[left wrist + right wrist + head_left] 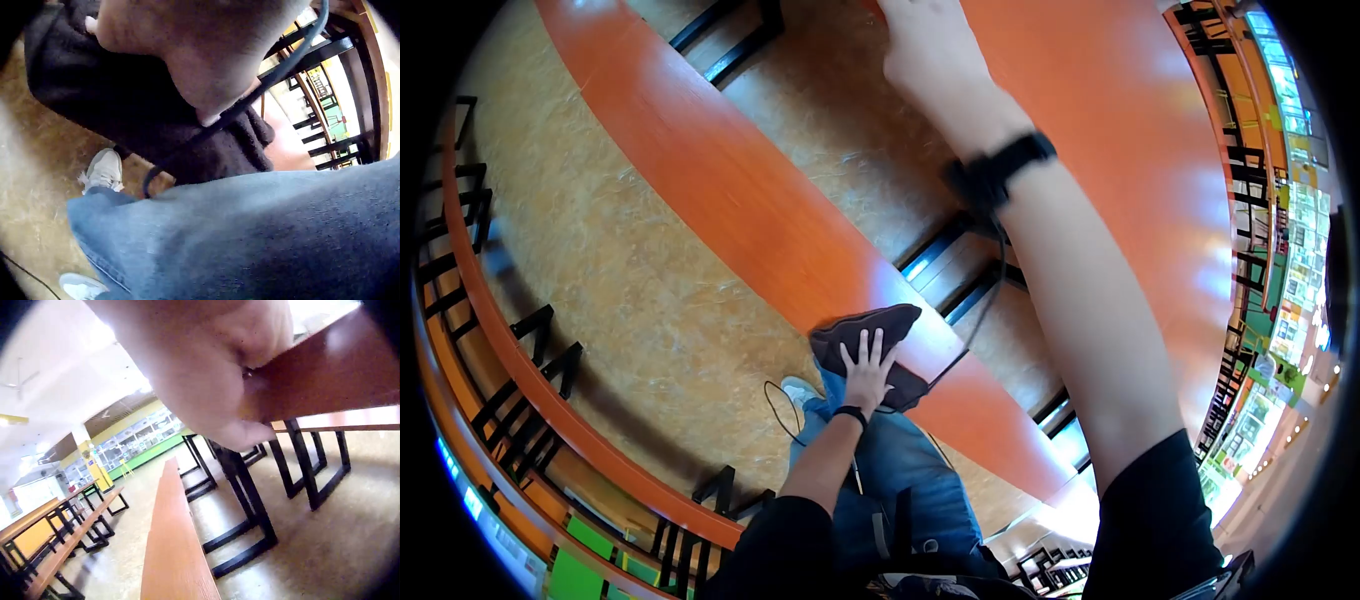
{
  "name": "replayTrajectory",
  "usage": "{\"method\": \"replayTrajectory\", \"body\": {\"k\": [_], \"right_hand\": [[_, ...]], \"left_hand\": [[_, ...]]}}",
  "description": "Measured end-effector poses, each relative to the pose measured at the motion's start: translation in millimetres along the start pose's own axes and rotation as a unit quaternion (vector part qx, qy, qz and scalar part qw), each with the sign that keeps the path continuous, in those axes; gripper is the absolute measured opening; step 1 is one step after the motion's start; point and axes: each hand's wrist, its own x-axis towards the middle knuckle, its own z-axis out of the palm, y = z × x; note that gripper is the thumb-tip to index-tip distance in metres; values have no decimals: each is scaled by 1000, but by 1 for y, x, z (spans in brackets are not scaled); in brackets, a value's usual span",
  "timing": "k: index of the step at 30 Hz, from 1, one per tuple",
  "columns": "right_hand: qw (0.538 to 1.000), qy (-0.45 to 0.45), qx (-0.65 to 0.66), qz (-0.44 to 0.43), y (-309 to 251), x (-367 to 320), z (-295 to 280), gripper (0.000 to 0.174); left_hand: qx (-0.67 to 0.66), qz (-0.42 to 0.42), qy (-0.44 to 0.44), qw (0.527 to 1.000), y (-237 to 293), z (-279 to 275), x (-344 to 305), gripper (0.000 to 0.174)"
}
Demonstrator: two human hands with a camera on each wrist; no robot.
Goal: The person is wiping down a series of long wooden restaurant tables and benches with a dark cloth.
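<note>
A dark brown folded cloth (855,330) lies over the edge of the orange bench, by the person's knee. My left hand (868,375) rests on it with fingers spread and straight; in the left wrist view that hand (200,50) covers part of the fuzzy cloth (119,94). Far forward, my right hand (930,45) is at the edge of the orange table (1100,120), its fingertips cut off by the frame. The right wrist view has the right hand (206,381) gripping the tabletop edge (325,369), thumb beneath and fingers above.
The long bench (730,180) runs beside the table, over black metal legs (940,260). A thin cable (990,310) hangs from the right wristband. Other benches (178,537) and tables stand around on the tan floor (620,230). The person's jeans (250,231) and light shoes (106,169) are close by.
</note>
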Motion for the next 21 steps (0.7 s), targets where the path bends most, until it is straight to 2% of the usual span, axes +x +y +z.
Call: {"method": "replayTrajectory", "body": {"k": [2, 3, 5, 8, 10, 12, 14, 17, 19, 21], "right_hand": [[997, -23, 70, 36, -2, -32, -31, 78], [993, -26, 100, 51, -1, -44, -41, 81], [982, -62, 132, 117, 3, -96, -85, 81], [981, -81, 92, 150, 25, -173, -129, 88], [982, -108, 36, 152, 55, -226, -145, 93], [979, -134, -10, 155, 75, -253, -163, 92], [981, -110, -9, 162, 91, -284, -164, 91], [988, -65, -28, 135, 95, -282, -155, 89], [991, -34, -52, 120, 97, -282, -149, 87], [991, -21, -50, 120, 100, -283, -143, 86]], "left_hand": [[-3, 46, 57, 997, -23, -12, 4, 96], [14, 46, 44, 998, -38, -24, 15, 89], [60, -26, 49, 997, -65, -75, 38, 81], [24, -167, 198, 966, -111, -127, 89, 89], [-10, -242, 187, 952, -122, -154, 128, 102], [-29, -266, 161, 950, -109, -183, 141, 103], [0, -239, 159, 958, -84, -169, 137, 103], [-2, -158, 187, 970, -34, -105, 102, 107], [-24, -120, 124, 985, 13, -58, 67, 109], [-32, -98, 111, 988, 53, -1, 31, 111]]}}
